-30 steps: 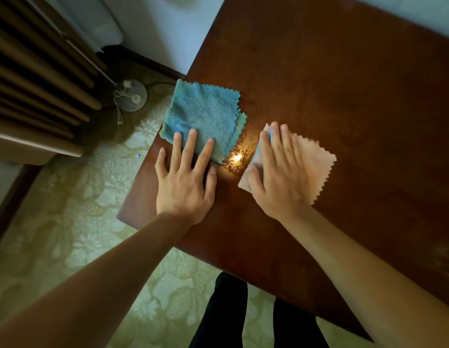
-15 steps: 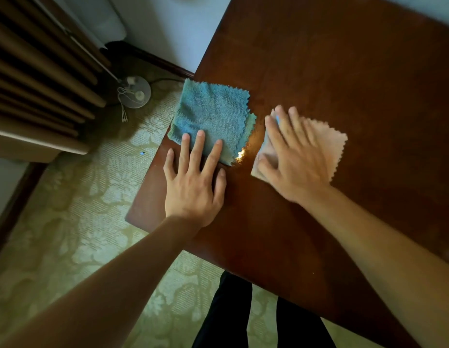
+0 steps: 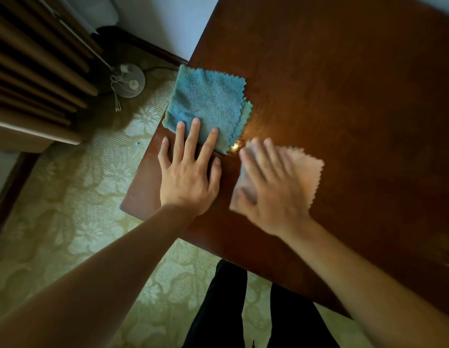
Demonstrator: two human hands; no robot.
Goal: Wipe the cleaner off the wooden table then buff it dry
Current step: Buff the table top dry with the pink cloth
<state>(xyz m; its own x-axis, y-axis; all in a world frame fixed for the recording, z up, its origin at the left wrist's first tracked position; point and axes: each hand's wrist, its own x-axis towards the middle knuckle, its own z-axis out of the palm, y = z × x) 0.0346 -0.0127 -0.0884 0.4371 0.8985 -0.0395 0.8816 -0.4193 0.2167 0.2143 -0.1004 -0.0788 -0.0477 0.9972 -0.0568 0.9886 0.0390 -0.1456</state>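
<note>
Leftmost, the left hand (image 3: 187,180) lies flat with straight, spread fingers, its tips pressing the near edge of the blue cloth (image 3: 208,106) at the corner of the wooden table (image 3: 344,96). Beside it, the blurred right hand (image 3: 268,187) presses flat on the pink cloth (image 3: 306,169), gripping nothing. Judging by this, wiping looks underway; whether cleaner remains I cannot tell, and buffing seems unfinished.

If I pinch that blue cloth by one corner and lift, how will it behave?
Probably floppy: the blue cloth is thin, folded terry with a second layer peeking out, so it may unfold and drape. It looks light. Its edge overhangs the wooden table, and only the left hand fingertips rest on it, so it could slide.
</note>
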